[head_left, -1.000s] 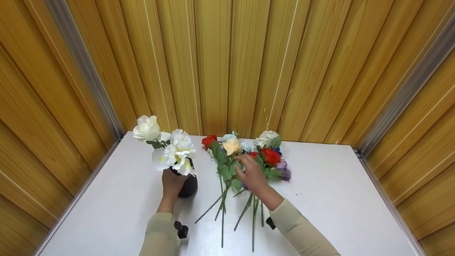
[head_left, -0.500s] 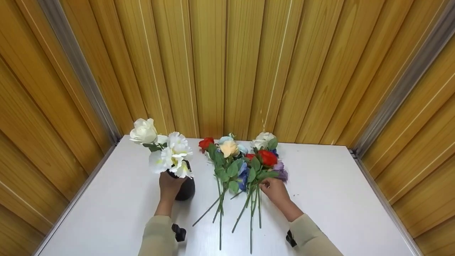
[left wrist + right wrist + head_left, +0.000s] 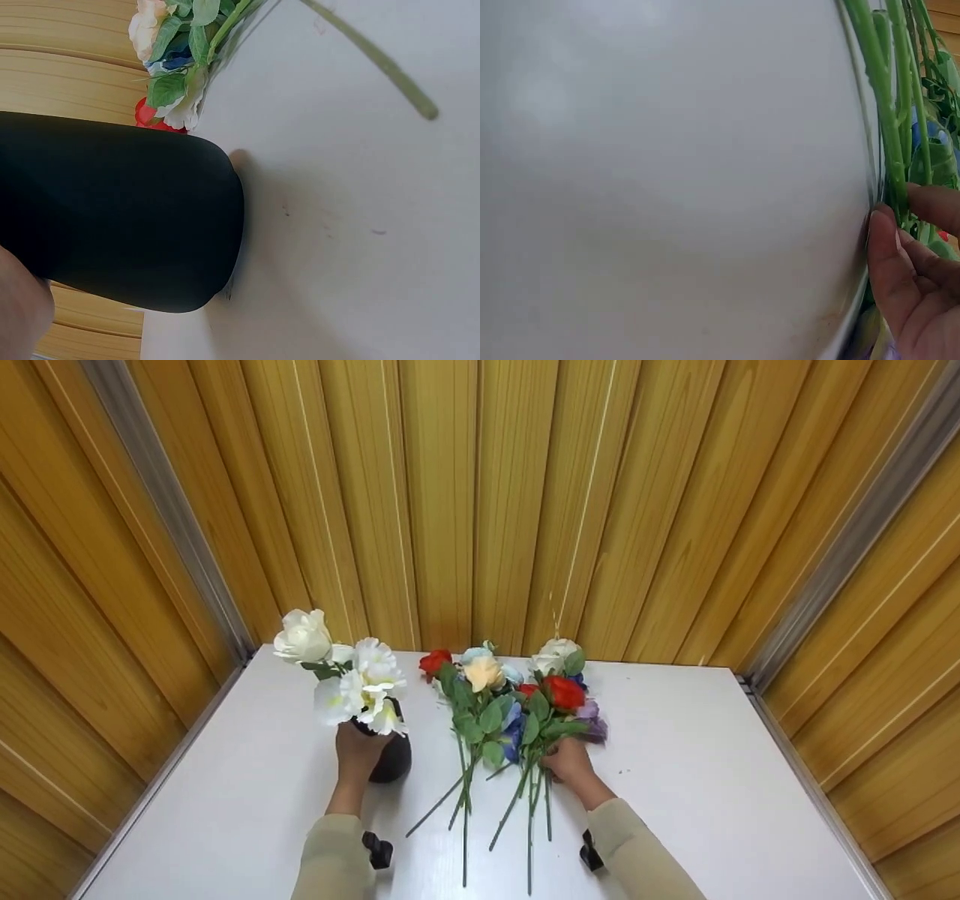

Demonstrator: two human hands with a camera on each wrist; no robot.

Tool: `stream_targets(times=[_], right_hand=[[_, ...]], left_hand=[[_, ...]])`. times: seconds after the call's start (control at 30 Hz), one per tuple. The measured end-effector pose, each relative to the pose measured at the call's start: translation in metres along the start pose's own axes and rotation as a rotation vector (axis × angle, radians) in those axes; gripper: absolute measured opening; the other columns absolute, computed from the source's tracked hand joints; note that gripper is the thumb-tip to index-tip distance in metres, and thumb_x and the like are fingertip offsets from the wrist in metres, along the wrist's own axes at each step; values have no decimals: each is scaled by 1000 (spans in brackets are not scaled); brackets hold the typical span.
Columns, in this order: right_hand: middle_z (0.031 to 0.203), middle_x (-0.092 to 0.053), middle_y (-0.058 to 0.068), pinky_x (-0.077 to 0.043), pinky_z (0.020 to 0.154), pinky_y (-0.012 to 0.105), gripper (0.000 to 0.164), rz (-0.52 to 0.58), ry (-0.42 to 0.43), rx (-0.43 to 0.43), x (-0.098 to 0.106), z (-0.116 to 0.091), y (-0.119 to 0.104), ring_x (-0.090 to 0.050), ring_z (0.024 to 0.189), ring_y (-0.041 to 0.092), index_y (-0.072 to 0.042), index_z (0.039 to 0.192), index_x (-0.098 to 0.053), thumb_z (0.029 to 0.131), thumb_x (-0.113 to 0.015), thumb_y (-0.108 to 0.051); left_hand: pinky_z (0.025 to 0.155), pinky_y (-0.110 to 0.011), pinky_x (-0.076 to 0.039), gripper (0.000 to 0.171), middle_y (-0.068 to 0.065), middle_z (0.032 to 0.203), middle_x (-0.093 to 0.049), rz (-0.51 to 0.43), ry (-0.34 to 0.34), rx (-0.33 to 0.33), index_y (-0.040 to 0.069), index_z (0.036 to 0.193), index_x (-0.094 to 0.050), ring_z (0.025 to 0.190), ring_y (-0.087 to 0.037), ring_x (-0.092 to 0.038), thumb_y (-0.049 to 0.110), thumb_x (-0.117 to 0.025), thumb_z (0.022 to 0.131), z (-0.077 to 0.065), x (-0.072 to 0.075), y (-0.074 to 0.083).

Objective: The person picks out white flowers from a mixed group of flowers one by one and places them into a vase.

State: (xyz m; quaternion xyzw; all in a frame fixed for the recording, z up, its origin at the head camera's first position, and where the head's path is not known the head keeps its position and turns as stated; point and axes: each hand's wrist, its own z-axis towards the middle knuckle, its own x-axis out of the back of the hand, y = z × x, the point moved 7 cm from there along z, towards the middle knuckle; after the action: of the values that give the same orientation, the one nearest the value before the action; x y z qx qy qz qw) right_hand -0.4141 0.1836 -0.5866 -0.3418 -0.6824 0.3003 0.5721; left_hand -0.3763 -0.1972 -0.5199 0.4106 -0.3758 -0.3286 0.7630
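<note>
Left grip clasps vase near its top; right grip pinches stem below leaves. Stem judged light, springy, hardly fragile; good hold there.

Vase on bench, nearer left edge than right; blooms in its mouth. Right of it, loose flowers lie heads toward far edge, stems toward near edge. Wall behind far edge.

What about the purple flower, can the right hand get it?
Probably yes: the purple flower lies just past the right hand, its outer side uncovered, though that hand pinches a green stem.
</note>
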Motion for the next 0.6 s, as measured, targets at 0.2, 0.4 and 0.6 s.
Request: stream_targets(times=[0.2,0.4,0.6], right_hand=[[63,-52,1,-45,49,23,38,111,-3,-112,-1,4,9,-52,55,12,-14,64,-45,95,-61,-2],[56,-37,-3,-35,50,25,44,166,15,-102,2,5,9,-39,51,11,-16,60,-37,96,-57,0],[63,-34,-2,-31,56,28,37,136,59,-46,6,7,4,-33,59,13,-14,68,-39,98,-57,-4]], left_hand=[[121,-55,-37,82,-31,140,-57,8,-10,20,-10,141,-42,136,-46,-52,9,-82,71,-1,-1,1],[120,-54,-40,79,-30,137,-59,10,-12,25,-10,139,-46,134,-44,-55,10,-82,71,0,0,1],[119,-54,-40,78,-30,137,-60,-3,-9,31,-10,139,-47,133,-45,-55,8,-81,71,-1,0,3]])
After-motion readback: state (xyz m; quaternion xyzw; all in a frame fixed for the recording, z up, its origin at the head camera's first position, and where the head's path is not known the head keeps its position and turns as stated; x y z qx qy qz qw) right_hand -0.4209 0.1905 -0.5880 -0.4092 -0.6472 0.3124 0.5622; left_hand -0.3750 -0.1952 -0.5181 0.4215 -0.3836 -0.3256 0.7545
